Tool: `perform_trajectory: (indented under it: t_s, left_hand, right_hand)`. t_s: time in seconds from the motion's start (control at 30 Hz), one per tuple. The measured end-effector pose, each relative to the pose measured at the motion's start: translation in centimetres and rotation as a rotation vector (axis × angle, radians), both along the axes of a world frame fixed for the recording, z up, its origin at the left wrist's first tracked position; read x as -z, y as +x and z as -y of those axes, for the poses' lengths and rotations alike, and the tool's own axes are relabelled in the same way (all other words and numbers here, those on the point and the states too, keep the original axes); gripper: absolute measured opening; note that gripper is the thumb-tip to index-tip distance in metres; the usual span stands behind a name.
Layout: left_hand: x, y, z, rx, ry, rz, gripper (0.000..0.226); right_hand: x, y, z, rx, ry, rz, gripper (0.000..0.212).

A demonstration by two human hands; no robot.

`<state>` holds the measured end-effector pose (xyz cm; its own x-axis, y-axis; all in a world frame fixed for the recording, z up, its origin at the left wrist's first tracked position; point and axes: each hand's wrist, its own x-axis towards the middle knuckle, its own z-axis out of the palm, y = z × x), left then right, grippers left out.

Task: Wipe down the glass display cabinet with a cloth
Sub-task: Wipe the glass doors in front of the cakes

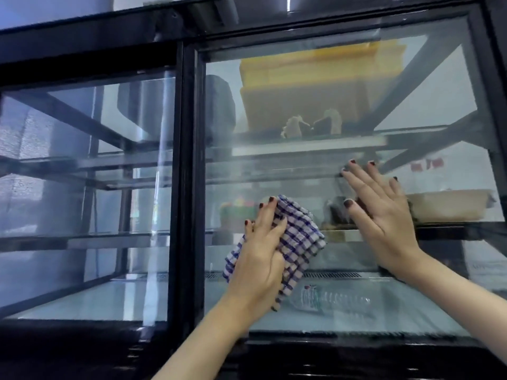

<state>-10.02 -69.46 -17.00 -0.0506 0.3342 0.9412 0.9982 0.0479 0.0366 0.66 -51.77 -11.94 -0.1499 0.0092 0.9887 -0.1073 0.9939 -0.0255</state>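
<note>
Your left hand [263, 250] holds the folded blue-and-white checked cloth [300, 237] against the right-hand pane of the black-framed glass display cabinet [189, 160], low on the glass and just right of the upright frame post. The fingers bend over the cloth's top edge and the thumb lies across its checked face, so the wad is gripped and pressed flat at once. That hold keeps a wide patch of fabric on the pane and, I judge, stops it slipping down the upright surface. Loose corners hang out on both sides of the palm.

Your right hand [384, 212] carries nothing. It lies spread on the same pane, fingers straight and fanned upward, just beside the cloth and a little higher. It reads as a brace: it steadies you and probably holds the door from shifting under the rubbing. Both forearms rise from the lower edge of the view with the wrists nearly straight and both palms facing the glass.

Behind the pane, and so out of the cloth's reach, are stacked yellow plastic trays [315, 78] on the top shelf, a shallow beige tray [450, 207] on the middle shelf, and a clear plastic bottle [329, 300] lying on its side on the cabinet floor. The pane shows hazy streaks above your hands, so much of it likely remains to wipe.
</note>
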Motion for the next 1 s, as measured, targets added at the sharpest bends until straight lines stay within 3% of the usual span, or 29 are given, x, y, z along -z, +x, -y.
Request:
perform_trajectory:
  t_s: [0.1,0.23,0.37,0.43,0.5,0.57,0.63,0.7,0.77,0.83,0.93,1.0]
  left_hand:
    - [-1.3,-0.3,1.3,0.021,-0.105,-0.017,0.056]
    - [-1.8,-0.9,2.5,-0.319,-0.089,-0.301,0.053]
    - [-2.8,-1.6,3.7,-0.618,-0.202,-0.417,0.056]
    - [-3.1,-2.4,4.0,-0.608,-0.247,-0.404,0.053]
    - [-3.4,-3.2,4.5,-0.454,-0.260,-0.343,0.048]
    - [-4.2,-3.7,5.4,-0.304,-0.189,-0.284,0.046]
    - [-5.9,-4.5,6.6,-0.282,-0.001,-0.252,0.047]
    - [-8.1,-5.6,7.8,-0.444,0.124,-0.272,0.047]
    - [-9.9,-6.8,8.3,-0.608,0.126,-0.261,0.048]
    - [-10.9,-7.5,8.1,-0.613,0.103,-0.191,0.051]
    - [-10.9,-8.0,7.7,-0.556,0.124,-0.177,0.051]
    - [-10.8,-8.2,7.7,-0.565,0.130,-0.186,0.053]
  right_hand:
    - [2.2,0.2,1.2,-0.019,-0.041,0.108,0.068]
    - [4.2,-0.3,3.7,0.019,-0.104,0.204,0.087]
    - [5.0,-1.6,6.3,0.095,-0.146,0.261,0.078]
    - [5.3,-2.5,7.5,0.189,-0.149,0.284,0.072]
    - [5.4,-3.4,8.3,0.259,-0.183,0.276,0.069]
    - [5.3,-4.2,8.7,0.286,-0.231,0.245,0.068]
    - [5.2,-4.7,8.9,0.253,-0.268,0.199,0.071]
    - [5.4,-5.3,9.4,0.157,-0.246,0.111,0.077]
    - [5.4,-6.1,10.6,0.035,-0.181,0.000,0.089]
    - [5.2,-7.1,11.6,-0.033,-0.196,-0.130,0.095]
    - [5.2,-8.5,12.8,0.047,-0.080,-0.314,0.055]
    - [5.5,-9.1,12.7,0.116,-0.027,-0.309,0.046]
